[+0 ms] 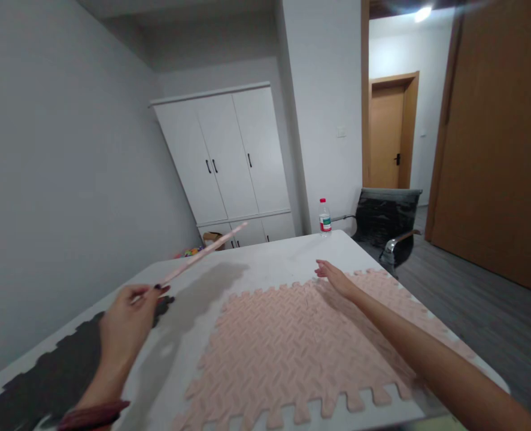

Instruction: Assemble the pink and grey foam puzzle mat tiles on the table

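My left hand [130, 320] is closed on the near edge of a pink foam mat tile [202, 254]. This tile is raised above the table and seen almost edge-on, as a thin strip slanting up to the right. Its broad shadow falls on the white tabletop below. My right hand [334, 279] holds nothing and reaches out with fingers extended over the far part of a pink foam mat [274, 335]. That mat lies flat, with a woven-look texture and jigsaw-toothed edges. Whether the right fingers touch it, I cannot tell.
Dark grey foam mat pieces [54, 374] lie on the white table [265, 258] at the left. A bottle with a red cap [325, 218] stands at the far edge. Beyond are a black chair [384, 221], a white cabinet [229, 161] and a doorway.
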A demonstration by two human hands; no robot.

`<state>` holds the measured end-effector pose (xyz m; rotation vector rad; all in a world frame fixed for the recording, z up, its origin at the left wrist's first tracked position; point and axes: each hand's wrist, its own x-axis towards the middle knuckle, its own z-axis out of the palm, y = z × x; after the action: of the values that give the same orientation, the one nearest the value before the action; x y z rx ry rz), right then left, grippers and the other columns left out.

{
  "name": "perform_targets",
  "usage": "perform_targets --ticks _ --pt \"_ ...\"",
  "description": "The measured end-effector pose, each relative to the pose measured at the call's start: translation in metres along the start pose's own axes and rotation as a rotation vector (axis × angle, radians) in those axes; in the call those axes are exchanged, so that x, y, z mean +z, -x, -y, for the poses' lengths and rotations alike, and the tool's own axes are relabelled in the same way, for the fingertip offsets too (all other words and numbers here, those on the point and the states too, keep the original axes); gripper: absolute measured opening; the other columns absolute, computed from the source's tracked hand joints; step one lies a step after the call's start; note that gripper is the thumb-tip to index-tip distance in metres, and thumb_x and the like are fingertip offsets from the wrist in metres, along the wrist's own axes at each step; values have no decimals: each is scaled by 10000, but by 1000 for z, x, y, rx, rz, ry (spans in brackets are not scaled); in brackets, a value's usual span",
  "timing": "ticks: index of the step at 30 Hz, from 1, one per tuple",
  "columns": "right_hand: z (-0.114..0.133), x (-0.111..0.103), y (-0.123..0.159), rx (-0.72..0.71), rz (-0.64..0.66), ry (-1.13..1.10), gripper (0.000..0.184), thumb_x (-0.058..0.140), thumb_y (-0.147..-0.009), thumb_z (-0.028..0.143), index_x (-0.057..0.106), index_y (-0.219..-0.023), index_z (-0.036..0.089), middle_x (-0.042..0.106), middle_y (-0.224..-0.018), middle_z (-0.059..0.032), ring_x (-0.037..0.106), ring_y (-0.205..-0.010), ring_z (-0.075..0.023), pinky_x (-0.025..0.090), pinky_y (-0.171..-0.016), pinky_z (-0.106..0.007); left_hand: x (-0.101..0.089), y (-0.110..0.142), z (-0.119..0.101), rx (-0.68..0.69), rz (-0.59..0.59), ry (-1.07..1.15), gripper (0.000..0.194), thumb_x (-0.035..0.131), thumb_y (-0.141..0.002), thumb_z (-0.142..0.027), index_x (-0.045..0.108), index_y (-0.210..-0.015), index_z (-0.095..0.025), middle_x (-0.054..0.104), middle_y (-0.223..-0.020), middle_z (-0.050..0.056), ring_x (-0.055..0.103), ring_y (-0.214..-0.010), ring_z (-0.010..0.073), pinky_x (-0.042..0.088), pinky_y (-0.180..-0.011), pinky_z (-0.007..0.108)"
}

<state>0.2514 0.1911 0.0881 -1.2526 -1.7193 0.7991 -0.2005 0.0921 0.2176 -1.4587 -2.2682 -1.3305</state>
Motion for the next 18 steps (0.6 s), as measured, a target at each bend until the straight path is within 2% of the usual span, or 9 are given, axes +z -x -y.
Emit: perform_targets --ticks 2,5,8,11,14,18 --pt "2 -27 -12 28 -19 -96 648 84 -902 563 295 -1365 162 608 -1151 -136 621 -972 -201 449 -888 -395 42 22 -46 150 148 152 256 441 -776 -478 475 -894 -254 655 -796 -50 626 -755 166 450 -647 251" --pt "-2 -73 -24 135 -136 -213 610 53 -909 551 301 -1341 199 634 -1088 -116 649 -899 -195 498 -796 -374 112 58 -99 365 355 293 237 412 -812 -449 460 -881 -228 653 -865 -2 632 -795 151 472 -689 250" --pt "-22 -117 -29 289 -316 -225 552 127 -917 526 364 -1285 190 610 -1098 -127 650 -888 -198 516 -742 -341 175 90 -138 551 532 325 150 429 -843 -352 487 -873 -217 624 -841 -15 609 -779 128 470 -714 255" --pt "-54 -148 -28 372 -414 -78 518 332 -889 443 343 -1317 152 565 -1169 -156 623 -949 -222 504 -777 -344 224 109 -163 661 649 274 171 474 -874 -334 537 -885 -176 600 -809 -11 583 -751 127 475 -716 297" --pt "-88 -157 -22 407 -457 102 559 448 -828 333 363 -1333 109 527 -1244 -163 542 -1091 -246 434 -907 -343 260 116 -172 708 699 176 240 504 -878 -377 568 -938 -153 603 -866 12 578 -774 135 490 -728 335" --pt "-122 -142 -17 439 -446 285 580 400 -850 313 315 -1377 87 520 -1261 -162 513 -1134 -248 375 -961 -335 291 121 -172 744 709 4 267 516 -875 -384 570 -997 -154 610 -942 29 589 -817 145 504 -748 351"
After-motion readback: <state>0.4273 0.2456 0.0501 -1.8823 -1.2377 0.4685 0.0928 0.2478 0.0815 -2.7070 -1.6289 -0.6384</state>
